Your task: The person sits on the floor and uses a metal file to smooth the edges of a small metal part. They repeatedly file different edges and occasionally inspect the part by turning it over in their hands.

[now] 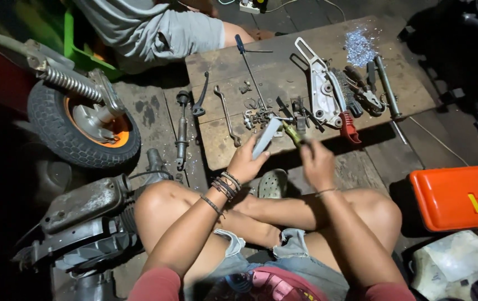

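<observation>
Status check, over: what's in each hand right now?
Left hand grips a flat grey bar. Right hand holds a yellow-handled tool. Both over the board edge; loose parts close ahead.

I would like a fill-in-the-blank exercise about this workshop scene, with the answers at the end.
1. The left hand holds a flat grey ____ piece.
2. The right hand grips a tool with a ____ handle.
3. The toolbox on the floor to the person's right is ____.
4. The small wheel to the person's left has an orange ____.

Answers: metal; yellow-green; orange; rim
</observation>
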